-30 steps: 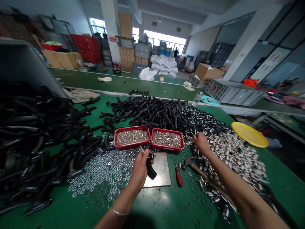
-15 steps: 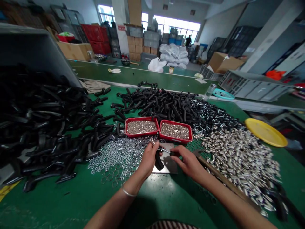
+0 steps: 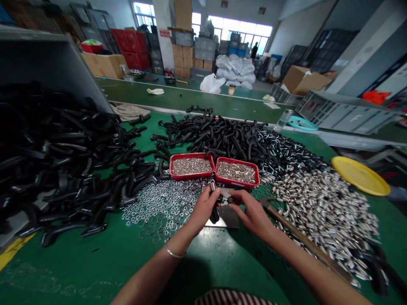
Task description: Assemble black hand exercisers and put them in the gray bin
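Observation:
My left hand point(image 3: 203, 208) is closed around a black handle-shaped part point(image 3: 215, 215), with a ribbed metal piece point(image 3: 213, 185) showing above its fingertips. Close on the right, my right hand point(image 3: 251, 210) pinches a small black-ended piece point(image 3: 229, 200) against the side of that part. Both hands are over a flat metal plate point(image 3: 227, 217). Behind them stand two red trays, the left one point(image 3: 192, 176) holding tiny metal bits and the right one point(image 3: 238, 184) holding small pins. Loose washers point(image 3: 159, 203) lie left of my left hand.
Black parts are heaped at left point(image 3: 73, 169) and behind the trays point(image 3: 219, 137). A hammer point(image 3: 305, 243) lies right of my right hand, beside metal sleeves point(image 3: 327, 212) and black-ended bolts point(image 3: 282, 148). A yellow lid point(image 3: 361, 176) is at far right. A distant person point(image 3: 254, 50) stands behind.
My right hand has come closer to my left, and the shiny rod seen between them is now mostly inside the black part. The black part has turned more upright, and the whole view has shifted slightly.

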A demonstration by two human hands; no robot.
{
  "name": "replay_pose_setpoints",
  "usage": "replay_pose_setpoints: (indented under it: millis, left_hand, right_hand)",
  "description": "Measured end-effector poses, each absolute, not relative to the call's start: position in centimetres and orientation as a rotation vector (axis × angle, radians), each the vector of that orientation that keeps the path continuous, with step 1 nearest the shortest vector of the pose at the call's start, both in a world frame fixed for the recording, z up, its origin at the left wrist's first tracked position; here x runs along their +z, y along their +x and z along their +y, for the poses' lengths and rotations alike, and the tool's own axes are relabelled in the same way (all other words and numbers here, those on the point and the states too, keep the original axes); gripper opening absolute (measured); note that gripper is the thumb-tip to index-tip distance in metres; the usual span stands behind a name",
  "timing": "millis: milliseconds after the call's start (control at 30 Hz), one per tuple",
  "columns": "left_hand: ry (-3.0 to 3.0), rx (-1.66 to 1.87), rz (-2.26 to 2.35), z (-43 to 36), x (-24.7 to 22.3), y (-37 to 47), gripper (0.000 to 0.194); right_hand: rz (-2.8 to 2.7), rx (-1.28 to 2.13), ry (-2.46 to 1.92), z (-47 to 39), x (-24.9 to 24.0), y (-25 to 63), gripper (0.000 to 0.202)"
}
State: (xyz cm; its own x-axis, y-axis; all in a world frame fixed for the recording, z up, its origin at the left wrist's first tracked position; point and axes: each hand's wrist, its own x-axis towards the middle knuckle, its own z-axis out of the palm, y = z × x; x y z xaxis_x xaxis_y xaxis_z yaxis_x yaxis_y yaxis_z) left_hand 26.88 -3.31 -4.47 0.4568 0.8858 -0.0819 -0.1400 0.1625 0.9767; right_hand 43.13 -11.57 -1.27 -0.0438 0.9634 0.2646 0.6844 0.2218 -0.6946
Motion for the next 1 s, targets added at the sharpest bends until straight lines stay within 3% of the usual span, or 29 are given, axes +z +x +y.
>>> replay_pose_setpoints:
  millis: [333,533,667,767,833,933,1000]
  left_hand:
    - [1.277,0.887,0.785,-3.1,-2.7,26.1,0.029]
    - [1.709,0.999,0.942,-2.7,-3.4,25.9,0.020]
    - [1.788,0.999,0.900,-2.4,-3.7,25.6,0.020]
    - [1.801,0.960,0.768,-2.2,-3.7,25.3,0.023]
    - [1.760,0.940,0.755,-2.1,-3.8,25.3,0.024]
    - [1.691,0.915,0.826,-2.0,-3.9,25.4,0.025]
    - [1.710,0.929,0.816,-2.1,-3.9,25.5,0.023]
  right_hand:
    - [-1.760,0.518,-1.433,-10.9,-2.5,43.3,0.020]
    - [-1.112,1.360,-1.310,-9.7,-1.6,41.0,0.031]
    - [-1.052,1.528,-1.277,-9.9,-1.4,40.5,0.038]
    - [-0.936,1.856,-1.228,-10.2,-1.3,40.6,0.061]
    - [-1.024,1.807,-1.335,-10.2,-1.3,40.8,0.067]
    - [-1.290,1.299,-1.534,-10.3,-1.5,41.1,0.050]
    - [-1.378,1.149,-1.562,-10.4,-1.8,41.2,0.045]
